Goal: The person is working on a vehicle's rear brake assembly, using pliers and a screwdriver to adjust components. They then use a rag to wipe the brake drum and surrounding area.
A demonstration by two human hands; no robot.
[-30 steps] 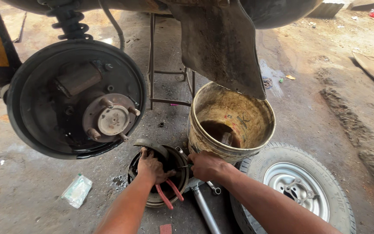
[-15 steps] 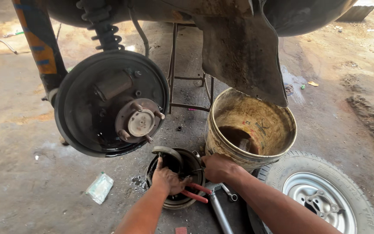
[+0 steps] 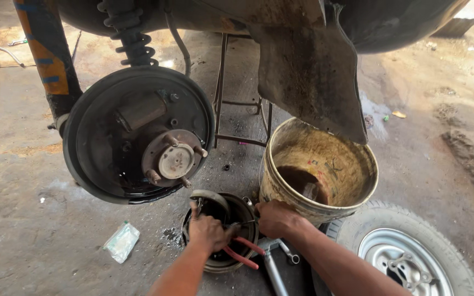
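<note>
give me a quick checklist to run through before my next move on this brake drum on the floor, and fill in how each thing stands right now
1. Left hand on the brake drum: ok, it rests inside the drum.
2. Right hand at the drum's rim: ok.
3. Pliers within reach: ok, red handles lie across the drum; which hand has a grip on them, cannot tell.
4. Bucket upright: ok, though it stands tight against the right hand.
5. Wrench to hand: ok, on the floor beside the drum.
6. Wheel out of the way: ok.

The left hand (image 3: 208, 231) now sits deeper in the round black brake drum (image 3: 221, 233) than a second ago, the red-handled pliers (image 3: 241, 251) lying lower beside it.
</note>
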